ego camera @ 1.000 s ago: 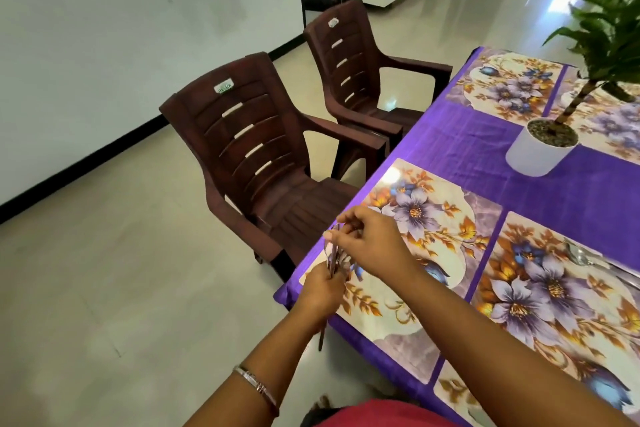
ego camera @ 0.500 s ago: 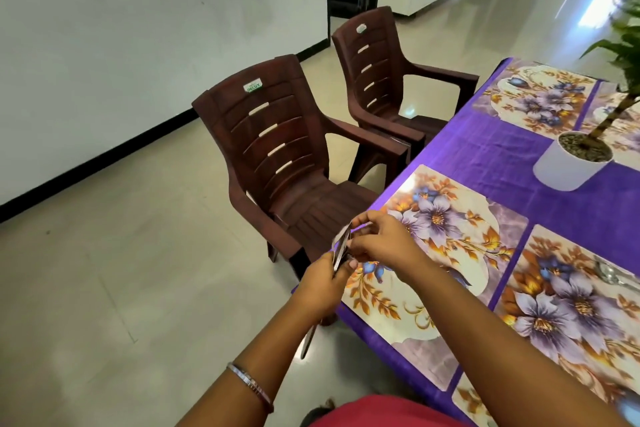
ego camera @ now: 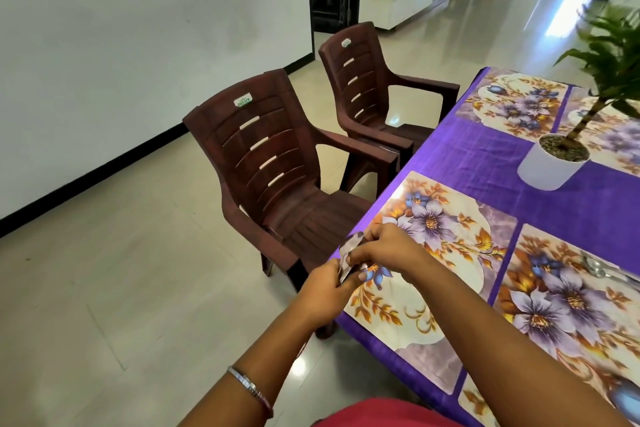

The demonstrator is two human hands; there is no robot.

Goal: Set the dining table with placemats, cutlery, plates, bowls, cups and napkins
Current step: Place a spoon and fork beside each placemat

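My left hand (ego camera: 323,293) grips a bundle of metal cutlery (ego camera: 350,246) at the near left edge of the table, over the corner of a floral placemat (ego camera: 440,274). My right hand (ego camera: 391,250) reaches across and pinches one piece at the top of the bundle. Which pieces are in the bundle I cannot tell. A second floral placemat (ego camera: 571,308) lies to the right with a spoon (ego camera: 597,269) on its far edge. Another placemat (ego camera: 516,104) lies farther along the purple tablecloth (ego camera: 485,156).
Two brown plastic chairs (ego camera: 277,184) (ego camera: 367,87) stand along the table's left side, the nearer one just beyond my hands. A white pot with a green plant (ego camera: 550,166) sits mid-table. Tiled floor stretches to the left; a white wall runs behind the chairs.
The view has shifted so that the chairs and table sit further right and lower. My hands stay together on the cutlery, the right fingers working at the top of the bundle.
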